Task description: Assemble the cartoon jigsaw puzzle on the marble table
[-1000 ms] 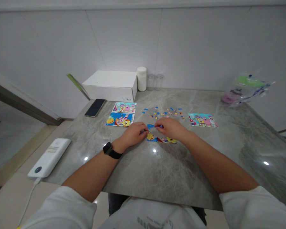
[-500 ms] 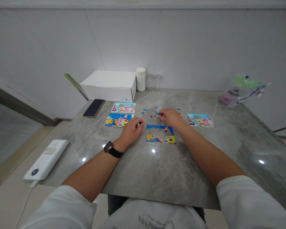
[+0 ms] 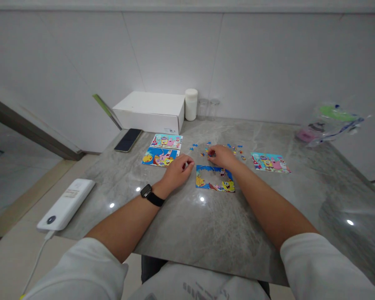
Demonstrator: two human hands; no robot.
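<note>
A partly assembled jigsaw puzzle [image 3: 202, 186] lies on the grey table, its border joined around an open middle. Behind it are several loose puzzle pieces [image 3: 240, 152] in blue, yellow and orange. Among these pieces, my right hand [image 3: 222, 156] is closed in a pinch, its fingertips on a small puzzle piece that they mostly hide. My left hand [image 3: 178, 170] rests on the table to the left of the puzzle, fingers curled, with nothing visible in them. Beside it lie two picture cards [image 3: 161, 157], the lower one partly covered by that hand.
Another picture card [image 3: 270, 162] lies to the right. At the back stand a white box [image 3: 150, 110], a white bottle [image 3: 191, 105] and two clear glasses [image 3: 208, 109]. A phone [image 3: 128, 140], a power bank [image 3: 67, 204] with cable, and a plastic bag [image 3: 329, 123] are near the sides.
My view has shifted, so things appear slightly further right. My right hand has moved a little left and nearer across the loose pieces, uncovering several on its right. My left hand stays put.
</note>
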